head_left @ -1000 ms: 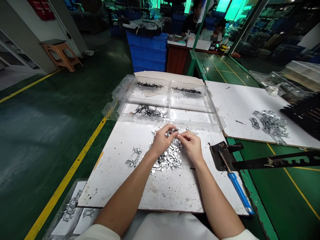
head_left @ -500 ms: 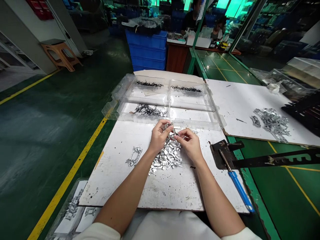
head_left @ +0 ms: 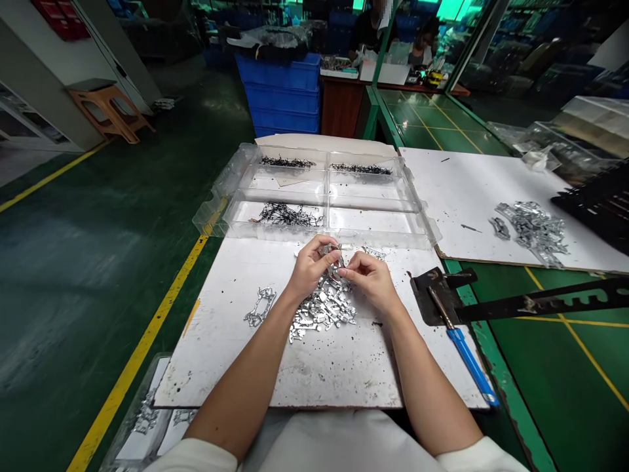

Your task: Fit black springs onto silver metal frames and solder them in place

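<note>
My left hand [head_left: 310, 267] is closed around a small shiny silver metal part [head_left: 336, 263], thumb on its near side. My right hand [head_left: 369, 278] pinches at the right side of the same part; whatever else is between those fingertips is too small to make out. Both hands are just above a pile of silver metal pieces [head_left: 324, 307] on the white board [head_left: 339, 380]. To the left of the pile lies a silver open metal frame [head_left: 260, 307]. More silver pieces [head_left: 373, 252] show beyond my right hand.
Behind the hands stands a clear divided tray [head_left: 275, 231] with thin black pieces [head_left: 287, 215]. At right are a black metal bracket [head_left: 432, 296], a blue-handled tool [head_left: 469, 364] and another silver heap [head_left: 533, 229]. Blue crates [head_left: 282, 88] and two people are farther back.
My right fingers have shifted slightly against the metal part, which has turned a little between my hands. The whole view has shifted slightly.
</note>
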`<state>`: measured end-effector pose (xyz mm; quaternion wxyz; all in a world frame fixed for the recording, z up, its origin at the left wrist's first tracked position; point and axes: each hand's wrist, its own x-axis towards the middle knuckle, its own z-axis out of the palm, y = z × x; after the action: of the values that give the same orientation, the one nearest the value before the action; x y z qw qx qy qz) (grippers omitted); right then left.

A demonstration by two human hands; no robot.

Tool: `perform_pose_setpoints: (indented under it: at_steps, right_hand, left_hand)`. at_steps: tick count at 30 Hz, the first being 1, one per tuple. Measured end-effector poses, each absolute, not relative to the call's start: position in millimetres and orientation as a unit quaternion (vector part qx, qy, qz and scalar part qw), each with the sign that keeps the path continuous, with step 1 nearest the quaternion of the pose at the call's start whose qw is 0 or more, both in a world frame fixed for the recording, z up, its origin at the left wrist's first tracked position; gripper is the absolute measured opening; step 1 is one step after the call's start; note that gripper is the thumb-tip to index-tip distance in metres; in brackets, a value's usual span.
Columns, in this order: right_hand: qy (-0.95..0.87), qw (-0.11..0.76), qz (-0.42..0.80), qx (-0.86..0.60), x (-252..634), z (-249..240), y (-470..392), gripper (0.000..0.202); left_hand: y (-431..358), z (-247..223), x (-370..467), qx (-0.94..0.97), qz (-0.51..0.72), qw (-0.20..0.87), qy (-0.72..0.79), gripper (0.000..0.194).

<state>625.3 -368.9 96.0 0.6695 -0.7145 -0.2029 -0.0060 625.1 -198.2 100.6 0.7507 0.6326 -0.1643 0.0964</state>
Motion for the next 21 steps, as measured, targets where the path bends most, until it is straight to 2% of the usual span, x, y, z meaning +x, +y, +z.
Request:
perform_pose_setpoints:
  at_steps: [8, 13, 17, 21]
  right_hand:
    - [-0.209, 0.653, -0.056, -0.726, 626, 94, -369, 0.040]
    - [-0.225, 0.569, -0.132, -0.780, 633, 90, -378, 0.030]
    - [-0.251, 0.476, -0.187, -0.822, 634, 92, -384, 0.021]
    - [-0.277, 0.464, -0.265, -0.799, 629, 99, -384, 0.020]
  left_hand:
    - [-200, 100, 623, 0.641, 0.099, 0.736, -0.193, 0.025]
    - [-206, 95, 623, 0.636, 0.067, 0.752, -0.162, 0.041]
    - [-206, 94, 621, 0.678, 0.079, 0.716, -0.149, 0.035]
    - [-206, 100, 617, 0.734, 0.098, 0.650, -0.172, 0.030]
